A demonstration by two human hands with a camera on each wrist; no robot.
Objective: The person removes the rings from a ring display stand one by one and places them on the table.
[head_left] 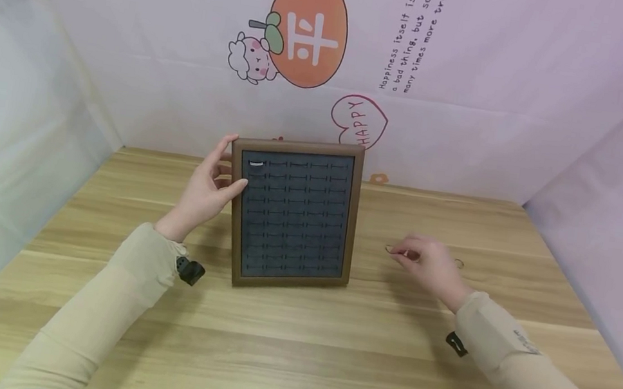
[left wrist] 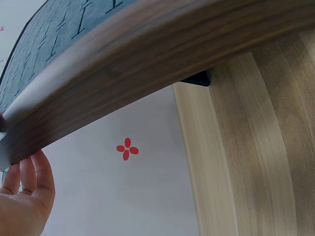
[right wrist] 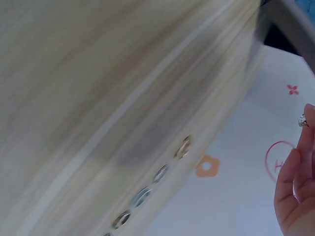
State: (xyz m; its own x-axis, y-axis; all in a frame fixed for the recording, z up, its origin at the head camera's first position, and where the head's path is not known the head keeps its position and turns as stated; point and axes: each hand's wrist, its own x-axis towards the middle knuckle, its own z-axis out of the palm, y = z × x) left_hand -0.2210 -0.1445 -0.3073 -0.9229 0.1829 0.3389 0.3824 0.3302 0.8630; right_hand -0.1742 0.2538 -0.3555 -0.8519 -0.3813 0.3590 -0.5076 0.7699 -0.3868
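A ring display board (head_left: 293,218) with a brown wooden frame and dark slotted padding stands upright, leaning slightly back, in the head view. My left hand (head_left: 207,188) grips its upper left side, thumb over the front and fingers at the outer edge. One silvery ring (head_left: 256,164) sits in the top left slot. To the right of the board, my right hand (head_left: 428,264) is held above the table, thumb and fingertips together. In the right wrist view those fingertips pinch a ring (right wrist: 302,120) with a clear stone.
Several loose rings lie in a row on the wooden table, among them a gold ring (right wrist: 182,147) and a silver ring (right wrist: 141,196). My right hand partly hides this row in the head view. A printed cloth (head_left: 477,78) hangs behind the table (head_left: 292,354).
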